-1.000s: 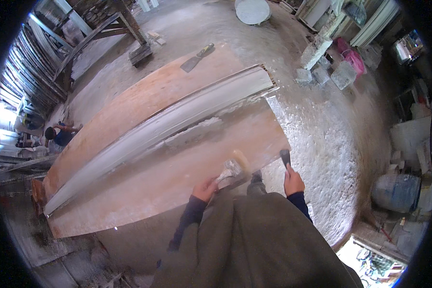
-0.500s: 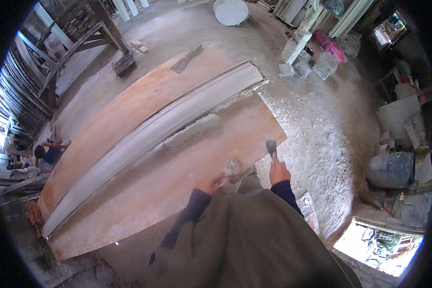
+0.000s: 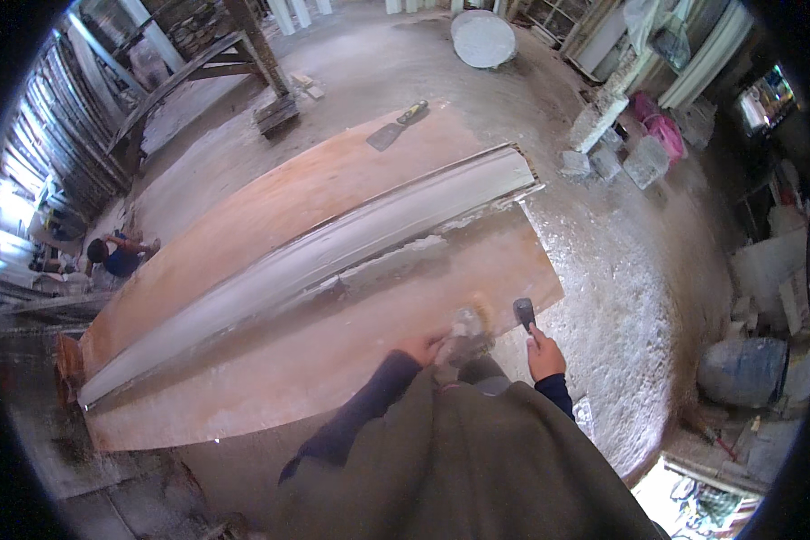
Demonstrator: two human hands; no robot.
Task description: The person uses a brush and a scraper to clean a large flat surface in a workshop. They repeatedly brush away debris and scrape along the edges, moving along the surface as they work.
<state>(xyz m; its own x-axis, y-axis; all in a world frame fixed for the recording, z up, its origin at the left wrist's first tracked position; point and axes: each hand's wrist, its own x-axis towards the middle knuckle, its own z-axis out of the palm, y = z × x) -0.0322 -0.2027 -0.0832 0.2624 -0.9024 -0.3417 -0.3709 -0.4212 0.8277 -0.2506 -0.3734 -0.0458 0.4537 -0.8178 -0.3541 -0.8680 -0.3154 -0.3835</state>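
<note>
My left hand (image 3: 420, 349) is closed at the near edge of the orange-brown board, beside a whitish lumpy thing (image 3: 468, 326) with a tan, blurred fringe; its kind is unclear. My right hand (image 3: 544, 355) grips a short tool with a dark, flat head (image 3: 524, 312), held upright just off the board's near right corner. Along the board (image 3: 333, 391) runs a long white plaster moulding (image 3: 333, 254), with a ragged plaster strip (image 3: 391, 255) on its near side. Beyond the moulding lies a putty knife (image 3: 398, 126) with a black and yellow handle.
A person (image 3: 121, 255) in dark blue is low down at the far left. A wooden stand (image 3: 265, 67) is at the back left. A round white disc (image 3: 483, 40) lies farther back. White blocks (image 3: 646, 162) and a blue-stained barrel (image 3: 742, 371) are on the right.
The whole view has shifted, so the board, moulding and putty knife appear farther right and lower. Both hands stay near the board's near right end, still holding their things.
</note>
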